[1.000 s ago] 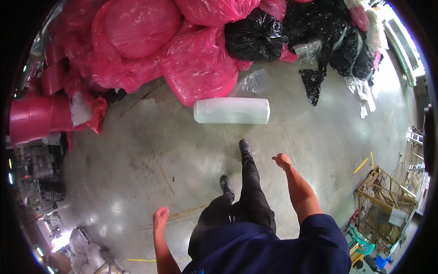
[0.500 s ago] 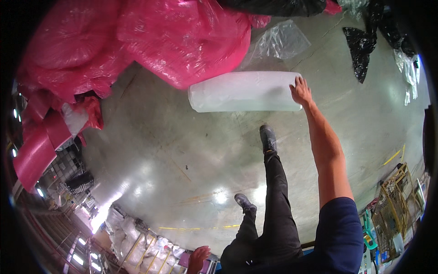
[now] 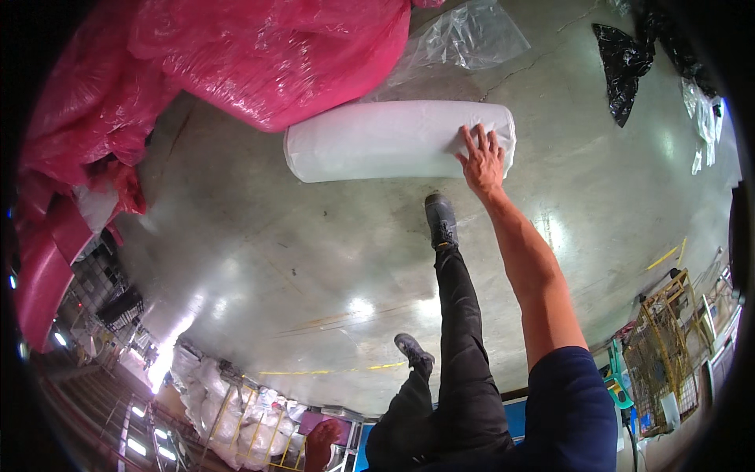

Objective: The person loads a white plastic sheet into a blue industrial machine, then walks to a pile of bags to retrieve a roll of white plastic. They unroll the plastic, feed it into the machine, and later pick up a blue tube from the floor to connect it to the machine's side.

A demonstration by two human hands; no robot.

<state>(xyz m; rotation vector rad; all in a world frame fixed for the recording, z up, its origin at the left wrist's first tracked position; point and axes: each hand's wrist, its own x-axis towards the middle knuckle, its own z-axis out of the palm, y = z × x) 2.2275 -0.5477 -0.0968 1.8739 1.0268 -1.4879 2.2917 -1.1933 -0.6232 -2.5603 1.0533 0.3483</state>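
A large white roll of plastic sheeting (image 3: 377, 141) lies on its side on the concrete floor, just past my forward boot. My right hand (image 3: 485, 161) rests on the roll near its right end, arm stretched out, fingers spread and not wrapped round anything. Low in the picture, my left hand (image 3: 321, 440) is down by my side, away from the roll. It is dim and partly cut off, so its fingers cannot be made out. Big pink plastic bags (image 3: 291, 63) bulge against the left end of the roll.
A clear plastic sheet (image 3: 472, 35) lies beyond the roll. Black plastic (image 3: 619, 71) is on the floor at far right. A yellow mesh cart (image 3: 664, 354) and a green stool (image 3: 617, 377) stand at lower right. Wrapped white bundles (image 3: 244, 425) are at lower left.
My right hand has moved from the roll's right edge further onto its top. The view has shifted, and the roll now appears slightly further left and higher.
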